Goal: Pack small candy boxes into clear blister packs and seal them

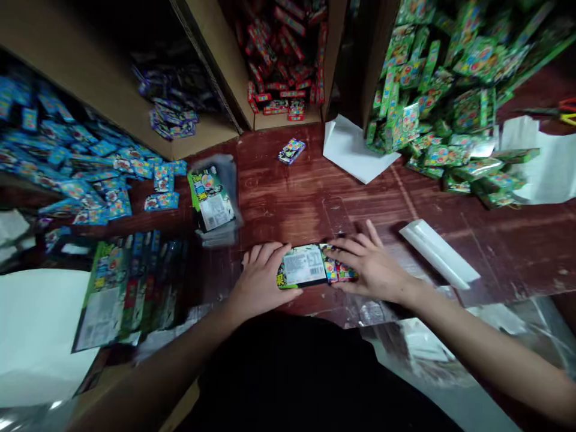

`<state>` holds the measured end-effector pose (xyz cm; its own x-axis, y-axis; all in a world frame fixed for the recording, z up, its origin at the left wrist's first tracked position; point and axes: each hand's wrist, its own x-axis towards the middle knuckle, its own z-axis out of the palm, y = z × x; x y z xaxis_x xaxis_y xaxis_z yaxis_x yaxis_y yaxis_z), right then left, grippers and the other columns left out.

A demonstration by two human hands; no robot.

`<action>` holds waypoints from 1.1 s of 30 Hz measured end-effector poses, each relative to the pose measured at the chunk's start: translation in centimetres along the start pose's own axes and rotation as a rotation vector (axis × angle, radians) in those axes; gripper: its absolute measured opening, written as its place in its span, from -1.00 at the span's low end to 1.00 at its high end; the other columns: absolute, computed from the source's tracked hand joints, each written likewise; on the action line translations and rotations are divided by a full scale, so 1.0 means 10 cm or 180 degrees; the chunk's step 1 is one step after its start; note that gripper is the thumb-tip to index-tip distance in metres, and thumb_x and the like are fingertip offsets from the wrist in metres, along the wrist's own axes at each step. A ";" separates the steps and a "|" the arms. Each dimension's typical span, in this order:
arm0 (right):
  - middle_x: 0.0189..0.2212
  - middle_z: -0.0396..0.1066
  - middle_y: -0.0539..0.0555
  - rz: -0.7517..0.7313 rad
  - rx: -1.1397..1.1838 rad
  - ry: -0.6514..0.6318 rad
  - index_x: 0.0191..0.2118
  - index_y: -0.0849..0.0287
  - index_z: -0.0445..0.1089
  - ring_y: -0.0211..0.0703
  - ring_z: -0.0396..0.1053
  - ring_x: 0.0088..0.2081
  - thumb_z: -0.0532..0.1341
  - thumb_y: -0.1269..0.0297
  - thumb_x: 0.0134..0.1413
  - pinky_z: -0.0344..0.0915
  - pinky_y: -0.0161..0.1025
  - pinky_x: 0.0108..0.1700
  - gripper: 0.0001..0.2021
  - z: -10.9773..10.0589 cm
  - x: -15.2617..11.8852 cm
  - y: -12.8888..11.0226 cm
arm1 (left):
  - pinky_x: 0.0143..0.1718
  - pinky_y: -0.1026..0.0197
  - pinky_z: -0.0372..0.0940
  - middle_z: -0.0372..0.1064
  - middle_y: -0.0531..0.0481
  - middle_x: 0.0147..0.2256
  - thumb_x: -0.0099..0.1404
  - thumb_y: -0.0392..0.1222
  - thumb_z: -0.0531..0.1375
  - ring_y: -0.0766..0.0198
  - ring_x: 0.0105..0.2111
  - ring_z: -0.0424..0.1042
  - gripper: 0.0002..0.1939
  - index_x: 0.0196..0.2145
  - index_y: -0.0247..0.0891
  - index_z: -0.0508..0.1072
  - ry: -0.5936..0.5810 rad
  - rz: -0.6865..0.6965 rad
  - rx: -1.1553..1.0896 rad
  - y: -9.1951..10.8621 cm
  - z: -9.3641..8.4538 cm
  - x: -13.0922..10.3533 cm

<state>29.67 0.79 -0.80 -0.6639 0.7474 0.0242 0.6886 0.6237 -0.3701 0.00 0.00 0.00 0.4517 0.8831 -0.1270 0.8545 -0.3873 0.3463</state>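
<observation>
A green and black printed pouch (303, 266) with a white label lies flat at the front of the dark red table (279, 204). My left hand (262, 277) grips its left end, thumb below and fingers above. At the pouch's right end, small colourful packs (339, 270) show beside it, partly under the fingers of my right hand (369, 264). The right hand's thumb and fingers close round these packs. Whether the packs sit inside the pouch is hard to tell. A stack of similar pouches (216, 204) lies to the upper left of my left hand.
Blue packs (103, 174) are heaped at the left, purple packs (173, 120) and red packs (288, 54) in cardboard boxes behind, green packs (450, 138) at the right. One purple pack (291, 151), white paper (355, 153) and a white roll (438, 252) lie on the table.
</observation>
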 end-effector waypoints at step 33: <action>0.31 0.23 0.27 0.0073 0.0586 0.0226 0.49 0.05 -0.25 0.31 0.13 0.32 0.26 -0.41 -0.05 -0.55 0.46 0.38 0.16 0.09 -0.16 0.10 | 0.13 -0.15 0.13 0.26 -0.13 0.18 0.02 0.12 0.43 -0.12 0.11 0.22 -0.08 0.27 -0.16 0.22 -0.0117 0.0262 0.0065 0.04 -0.03 0.16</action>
<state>31.11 -0.02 -2.04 -0.6219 0.7793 0.0768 0.6339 0.5587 -0.5348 1.04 1.34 0.22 0.5293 0.8379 -0.1332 0.8190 -0.4636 0.3381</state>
